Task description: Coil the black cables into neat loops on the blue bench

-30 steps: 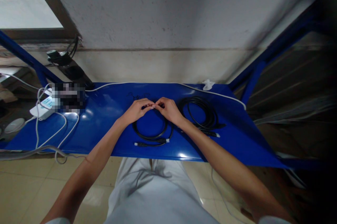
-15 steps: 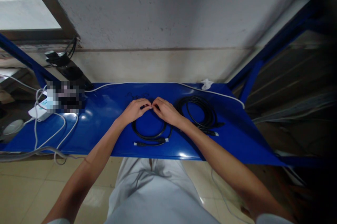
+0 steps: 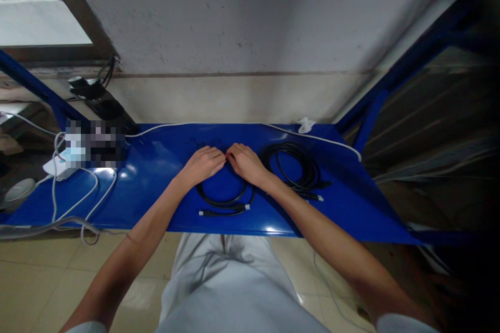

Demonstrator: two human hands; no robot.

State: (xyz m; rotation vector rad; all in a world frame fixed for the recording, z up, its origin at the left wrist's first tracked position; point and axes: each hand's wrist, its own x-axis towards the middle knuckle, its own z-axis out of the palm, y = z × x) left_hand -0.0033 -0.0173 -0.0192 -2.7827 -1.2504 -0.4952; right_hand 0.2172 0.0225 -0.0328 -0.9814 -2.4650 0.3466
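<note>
A black cable (image 3: 222, 204) lies coiled on the blue table, its two plugs at the near side. The far part of the coil is hidden beneath my hands. My left hand (image 3: 205, 163) is closed over the coil's far left, fingers pressed together. Close against its fingertips, my right hand (image 3: 244, 161) pinches at the coil's far side. Whatever sits between the fingertips is too small and covered to make out. Just behind my left hand lie several thin black ties (image 3: 203, 142).
Right of my hands is a thicker coil of black cable (image 3: 299, 169). A white cord (image 3: 320, 135) runs along the table's back edge near a crumpled white scrap (image 3: 306, 125). At left are a white power strip (image 3: 60, 166), loose white cords and a black bottle (image 3: 107, 105).
My left hand's fingers have rolled over and closed, with the back of the hand turned more upward. My right hand has barely moved. The coil stays in place.
</note>
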